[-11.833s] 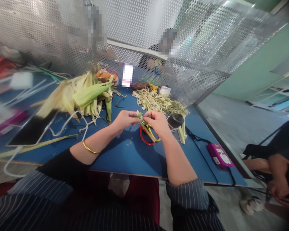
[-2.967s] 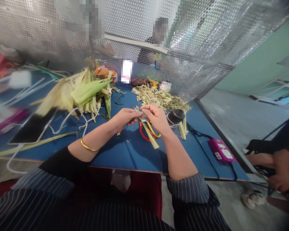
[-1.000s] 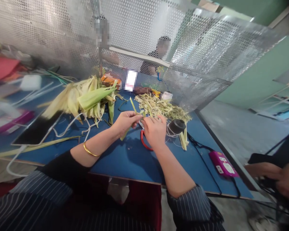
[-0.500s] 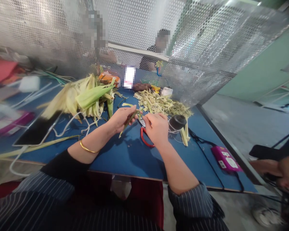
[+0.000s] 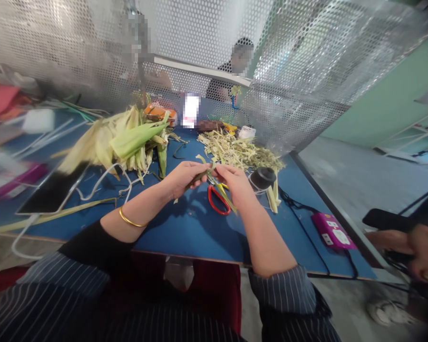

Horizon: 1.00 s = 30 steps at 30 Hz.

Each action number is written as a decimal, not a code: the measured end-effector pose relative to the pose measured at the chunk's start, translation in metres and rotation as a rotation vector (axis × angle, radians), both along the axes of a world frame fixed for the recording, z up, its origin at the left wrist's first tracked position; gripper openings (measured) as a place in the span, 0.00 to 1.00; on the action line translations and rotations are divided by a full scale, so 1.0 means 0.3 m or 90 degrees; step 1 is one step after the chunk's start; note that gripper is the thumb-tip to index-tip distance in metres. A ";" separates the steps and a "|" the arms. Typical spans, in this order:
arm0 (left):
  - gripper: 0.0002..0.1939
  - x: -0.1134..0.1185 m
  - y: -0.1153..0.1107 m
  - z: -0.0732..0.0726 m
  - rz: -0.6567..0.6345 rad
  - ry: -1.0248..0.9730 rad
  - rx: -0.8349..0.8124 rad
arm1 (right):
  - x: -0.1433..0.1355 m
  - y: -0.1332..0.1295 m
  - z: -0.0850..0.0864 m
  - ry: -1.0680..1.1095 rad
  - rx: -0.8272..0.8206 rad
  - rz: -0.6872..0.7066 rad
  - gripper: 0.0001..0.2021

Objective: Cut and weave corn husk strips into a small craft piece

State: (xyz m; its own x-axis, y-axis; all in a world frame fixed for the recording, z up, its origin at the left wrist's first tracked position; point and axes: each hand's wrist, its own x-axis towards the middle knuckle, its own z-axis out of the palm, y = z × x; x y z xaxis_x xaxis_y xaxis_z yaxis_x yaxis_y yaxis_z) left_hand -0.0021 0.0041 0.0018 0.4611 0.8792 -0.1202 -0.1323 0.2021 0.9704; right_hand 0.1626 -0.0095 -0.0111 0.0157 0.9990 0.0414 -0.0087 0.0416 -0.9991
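My left hand (image 5: 186, 179) is closed on a green husk strip (image 5: 199, 176) above the middle of the blue table (image 5: 199, 237). Close beside it, my right hand (image 5: 233, 183) pinches the strip's upper end, and a length of strip hangs down below the fingers. Under my hands lies a pair of scissors with red and yellow handles (image 5: 218, 201), its blades partly hidden. A heap of shredded husk (image 5: 231, 149) is behind my hands. To the left sits a pile of corn husks (image 5: 128, 140). The black thread spool (image 5: 262, 179) stands right of my right hand.
A tablet (image 5: 53, 190) with a white cable lies at the left. The purple box (image 5: 333, 231) and black cords are at the right. A perforated screen (image 5: 199, 33) rises behind the table, with a person beyond it. Another person's hands (image 5: 424, 256) show at far right.
My hands have come together, and the strip now hangs between them, below my right hand. More of the scissors' handles shows. The view has shifted slightly.
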 end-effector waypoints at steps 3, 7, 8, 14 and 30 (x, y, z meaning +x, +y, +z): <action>0.13 0.009 -0.009 -0.008 0.009 0.020 0.021 | -0.004 0.010 -0.017 0.142 -0.027 0.021 0.12; 0.12 0.013 -0.009 -0.021 0.008 0.042 0.050 | -0.017 0.011 -0.029 0.209 -0.025 0.017 0.11; 0.12 0.013 -0.008 -0.022 0.000 0.046 0.055 | -0.021 0.009 -0.028 0.206 -0.027 0.014 0.12; 0.13 0.008 -0.003 -0.018 -0.074 0.064 0.054 | -0.044 -0.002 -0.036 0.110 0.023 -0.052 0.14; 0.13 0.009 -0.002 -0.024 -0.101 0.070 0.070 | 0.041 0.003 0.026 -0.415 0.325 -0.159 0.16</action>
State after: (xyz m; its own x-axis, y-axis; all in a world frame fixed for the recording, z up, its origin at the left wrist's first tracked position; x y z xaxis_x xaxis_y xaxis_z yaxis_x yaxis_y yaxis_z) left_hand 0.0007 0.0034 -0.0055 0.5847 0.8068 -0.0855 0.0008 0.1048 0.9945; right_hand 0.1750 -0.0087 -0.0034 0.0487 0.8259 0.5618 0.6289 0.4116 -0.6596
